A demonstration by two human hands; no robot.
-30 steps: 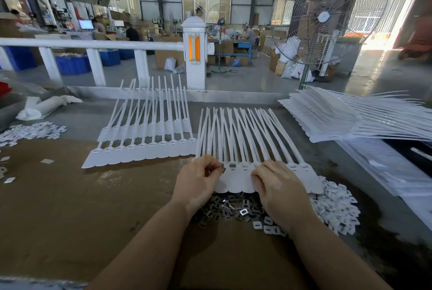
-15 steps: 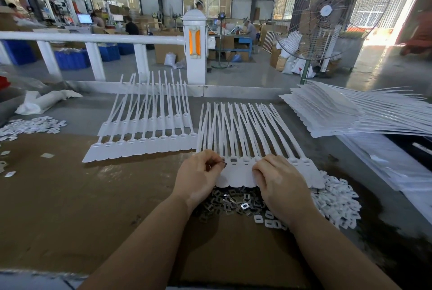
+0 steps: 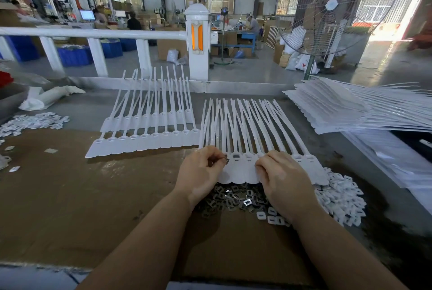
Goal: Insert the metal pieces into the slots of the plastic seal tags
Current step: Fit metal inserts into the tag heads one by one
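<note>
A joined strip of white plastic seal tags (image 3: 245, 165) lies in front of me, its long tails fanning away. My left hand (image 3: 198, 172) pinches a small metal piece (image 3: 226, 161) at the strip's leftmost tag head. One slot beside it holds a grey metal piece (image 3: 236, 156). My right hand (image 3: 282, 177) rests curled on the tag heads toward the right; what its fingertips hold is hidden. A heap of loose metal pieces (image 3: 236, 198) lies just under the strip, between my wrists.
Two more tag strips (image 3: 149, 140) lie to the left on the brown cardboard (image 3: 70, 196). A tall stack of tag sheets (image 3: 350, 109) sits at the right. White plastic caps (image 3: 339, 196) pile at the right, others (image 3: 32, 122) at the far left. A white railing (image 3: 93, 34) and fan (image 3: 332, 6) stand beyond.
My left hand's fingertips have brought the metal piece a little further over the leftmost tag head. The view has tilted slightly; my right hand stays on the strip.
</note>
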